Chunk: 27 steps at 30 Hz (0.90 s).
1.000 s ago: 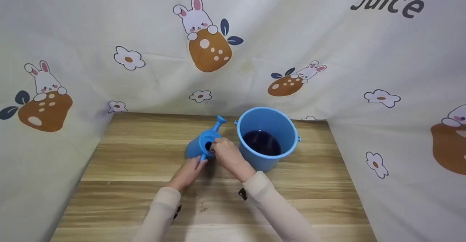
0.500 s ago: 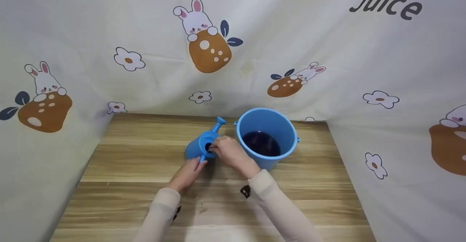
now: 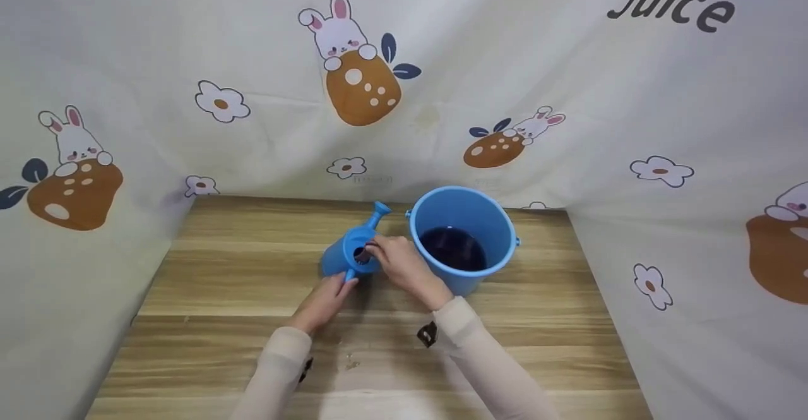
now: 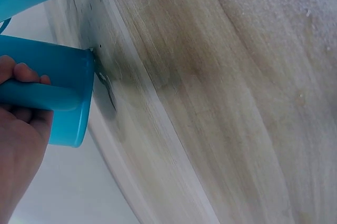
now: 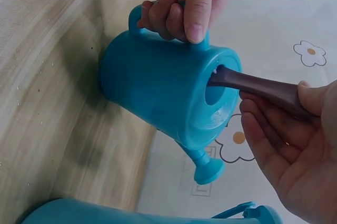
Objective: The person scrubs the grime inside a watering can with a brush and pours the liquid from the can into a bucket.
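Note:
A blue watering can [image 3: 338, 259] stands on the wooden table, its spout toward the back wall. My left hand [image 3: 323, 301] grips the can's handle, fingers curled round it, as the left wrist view shows with the hand [image 4: 21, 134] low on the can [image 4: 63, 58]. Over the can's top opening, my right hand [image 3: 407, 267] holds a dark brown handle [image 5: 263, 88] between thumb and fingers. The handle's narrow end goes into the opening [image 5: 215, 91]; what lies inside is hidden, so I cannot tell the kind of utensil.
Close to the right of the can stands a blue bucket [image 3: 464, 208] with dark liquid [image 3: 453, 249] in it. Wet spots [image 3: 352, 363] mark the wooden table [image 3: 240, 357] near the front. Printed cloth [image 3: 271, 136] hangs behind and at both sides.
My right hand has shifted slightly, its wrist a little to the right, and more of the brown handle shows at the opening. The left hand, can and bucket stay in place.

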Motion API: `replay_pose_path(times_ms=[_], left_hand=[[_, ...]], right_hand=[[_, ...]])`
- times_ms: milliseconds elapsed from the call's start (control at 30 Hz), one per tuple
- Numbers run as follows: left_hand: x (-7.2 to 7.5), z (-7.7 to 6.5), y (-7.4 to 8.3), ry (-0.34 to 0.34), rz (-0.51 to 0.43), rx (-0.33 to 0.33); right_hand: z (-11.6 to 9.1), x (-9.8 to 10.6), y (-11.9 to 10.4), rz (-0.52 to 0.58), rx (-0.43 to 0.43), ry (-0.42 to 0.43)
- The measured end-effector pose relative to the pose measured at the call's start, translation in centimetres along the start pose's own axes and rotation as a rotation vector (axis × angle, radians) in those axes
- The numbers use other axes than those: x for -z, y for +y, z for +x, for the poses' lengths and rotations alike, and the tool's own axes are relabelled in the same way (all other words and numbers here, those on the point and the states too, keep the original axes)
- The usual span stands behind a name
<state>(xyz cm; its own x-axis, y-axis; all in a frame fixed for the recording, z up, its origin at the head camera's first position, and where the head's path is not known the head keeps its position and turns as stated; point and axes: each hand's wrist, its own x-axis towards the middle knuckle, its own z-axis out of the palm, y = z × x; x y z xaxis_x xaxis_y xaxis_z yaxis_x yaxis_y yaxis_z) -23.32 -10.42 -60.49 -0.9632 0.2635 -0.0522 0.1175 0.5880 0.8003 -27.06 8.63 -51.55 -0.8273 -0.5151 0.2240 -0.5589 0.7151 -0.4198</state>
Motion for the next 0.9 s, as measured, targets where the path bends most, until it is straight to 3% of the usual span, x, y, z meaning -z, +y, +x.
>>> replay_pose_path(times_ms=[200, 667, 900], left_hand=[[0.2, -0.1, 0.0, 0.007, 0.010, -0.019], [0.0, 0.0, -0.2, 0.017, 0.028, -0.030], [-0.1, 0.0, -0.1, 0.018, 0.037, -0.019]], right_hand=[[0.2, -0.1, -0.1, 0.017, -0.001, -0.009], [0.3, -1.5, -0.2, -0.076, 0.028, -0.041], [0.3, -2.2, -0.3, -0.044, 0.023, -0.063]])
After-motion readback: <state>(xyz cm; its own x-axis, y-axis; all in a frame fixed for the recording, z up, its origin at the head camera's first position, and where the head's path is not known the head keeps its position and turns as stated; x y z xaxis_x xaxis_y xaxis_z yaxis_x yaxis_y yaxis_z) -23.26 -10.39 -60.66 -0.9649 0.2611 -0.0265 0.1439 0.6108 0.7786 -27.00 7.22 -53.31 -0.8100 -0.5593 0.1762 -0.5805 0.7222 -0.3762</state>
